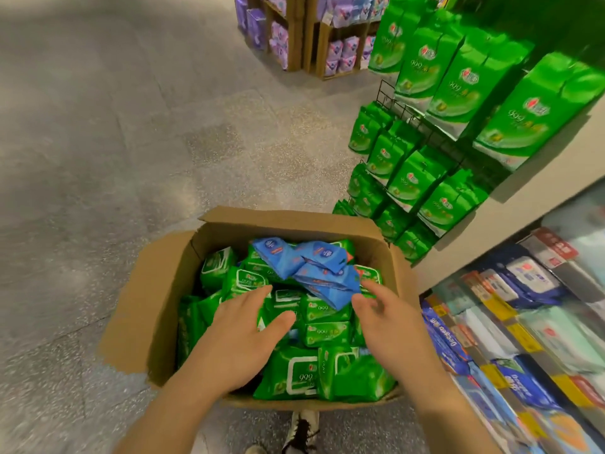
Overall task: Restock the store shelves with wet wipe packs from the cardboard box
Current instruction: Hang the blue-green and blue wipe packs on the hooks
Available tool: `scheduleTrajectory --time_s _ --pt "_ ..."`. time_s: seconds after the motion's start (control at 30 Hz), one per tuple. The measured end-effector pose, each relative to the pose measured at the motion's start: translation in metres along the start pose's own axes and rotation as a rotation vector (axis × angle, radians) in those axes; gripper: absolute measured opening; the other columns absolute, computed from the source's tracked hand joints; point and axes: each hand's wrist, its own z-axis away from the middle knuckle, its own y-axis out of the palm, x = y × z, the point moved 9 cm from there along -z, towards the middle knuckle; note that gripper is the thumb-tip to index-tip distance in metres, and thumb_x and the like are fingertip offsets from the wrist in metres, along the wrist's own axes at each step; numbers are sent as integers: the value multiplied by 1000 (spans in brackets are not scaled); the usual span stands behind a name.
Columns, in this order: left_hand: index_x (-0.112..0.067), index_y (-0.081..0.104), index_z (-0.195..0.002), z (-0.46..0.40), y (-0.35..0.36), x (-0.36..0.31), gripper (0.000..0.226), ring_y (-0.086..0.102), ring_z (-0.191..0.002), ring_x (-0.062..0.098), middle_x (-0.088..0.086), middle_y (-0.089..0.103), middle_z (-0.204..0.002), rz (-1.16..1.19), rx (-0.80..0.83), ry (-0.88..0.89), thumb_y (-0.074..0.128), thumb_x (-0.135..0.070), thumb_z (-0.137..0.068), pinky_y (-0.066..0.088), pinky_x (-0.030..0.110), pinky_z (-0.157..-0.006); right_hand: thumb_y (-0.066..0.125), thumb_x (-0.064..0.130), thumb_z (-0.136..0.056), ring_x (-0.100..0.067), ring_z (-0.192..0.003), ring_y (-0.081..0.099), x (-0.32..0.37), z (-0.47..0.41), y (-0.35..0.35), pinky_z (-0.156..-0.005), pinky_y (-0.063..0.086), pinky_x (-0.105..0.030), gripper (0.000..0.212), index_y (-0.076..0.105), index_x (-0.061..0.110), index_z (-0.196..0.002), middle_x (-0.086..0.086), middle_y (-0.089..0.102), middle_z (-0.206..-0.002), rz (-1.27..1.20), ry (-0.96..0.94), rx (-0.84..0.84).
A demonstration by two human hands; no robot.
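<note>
Head view shows the big shelves (510,224) down the right side of the frame, full of green hanging packs up top and blue and white packs lower down. Next in size is the box (154,309), open in the lower middle of the frame on the floor (98,158), just beside the shelves. It is full of green packs (324,332), lying flat every which way, with a few blue packs (314,267) piled on top near the far side.

Both hands are inside the box. The left hand (242,339) is spread flat, palm down, over the green packs in the middle. Its fingers (252,296) are wide open and hold nothing; I cannot tell if they touch the packs. The right hand (389,326) is nearer the blue packs. Its fingers (373,286) are open and curled a little, right at the edge of the closest blue pack, which lies slanted toward the upper left. Nothing is gripped yet. The right hand looks best placed to grab a pack.
</note>
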Motion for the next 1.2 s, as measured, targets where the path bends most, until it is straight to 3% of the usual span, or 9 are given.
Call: scheduleTrajectory --time_s 0.17,0.3,0.33,0.47,0.57,0.67,0.87,1.07,1.2 --pt "-37 21 -159 -33 23 -19 75 15 -153 13 -13 23 -165 -84 68 -23 41 -70 -95 17 35 -123 56 46 -101 -10 -81 62 -48 -53 12 -64 42 -22 30 64 29 -124 2 71 -106 -123 160 25" --pt "-39 22 -159 -43 39 -12 79 17 -153 13 -15 24 -165 -78 118 -83 40 -75 -91 18 36 -125 61 41 -98 -25 -73 64 -81 -94 32 -66 51 -37 24 68 24 -114 -3 70 -82 -271 308 27" --pt "-38 23 -159 -45 41 -11 78 18 -152 12 -14 25 -164 -83 121 -90 41 -74 -92 18 33 -124 62 41 -97 -25 -76 65 -89 -104 37 -68 51 -37 30 66 21 -118 -3 71 -85 -277 339 9" --pt "-39 26 -158 -53 46 -10 72 20 -150 8 -15 29 -162 -80 126 -100 43 -69 -95 17 28 -122 62 52 -93 -34 -114 62 -111 -140 64 -92 53 -42 67 49 10 -144 -14 62 -133 -191 416 41" --pt "-40 27 -157 -59 52 -8 70 23 -148 8 -16 30 -161 -82 155 -100 45 -67 -95 20 28 -122 58 48 -100 -29 -94 65 -118 -148 95 -83 58 -46 46 54 12 -127 -9 66 -114 -322 545 170" --pt "-42 26 -156 -64 54 -7 68 23 -148 9 -17 29 -160 -114 186 -106 46 -66 -96 23 31 -121 56 45 -102 -30 -83 67 -127 -147 122 -62 56 -35 27 54 20 -112 -11 68 -107 -562 664 214" --pt "-40 29 -157 -66 47 -10 74 27 -147 5 -17 34 -159 -100 167 -83 43 -73 -92 24 25 -120 65 25 -101 -28 -70 63 -136 -155 126 -52 49 -31 10 63 17 -95 -12 71 -92 -726 625 71" --pt "-38 29 -157 -53 50 -7 68 30 -147 5 -16 35 -160 -119 178 -84 46 -65 -98 24 24 -118 72 26 -86 -38 -79 69 -138 -138 112 -77 58 -53 20 68 7 -83 -10 74 -82 -557 451 -105" --pt "-37 30 -157 -49 50 1 69 34 -146 6 -14 38 -160 -123 179 -89 45 -66 -97 29 25 -117 67 15 -95 -31 -69 60 -122 -112 80 -64 44 -37 17 64 11 -79 -8 67 -74 -437 274 -206"
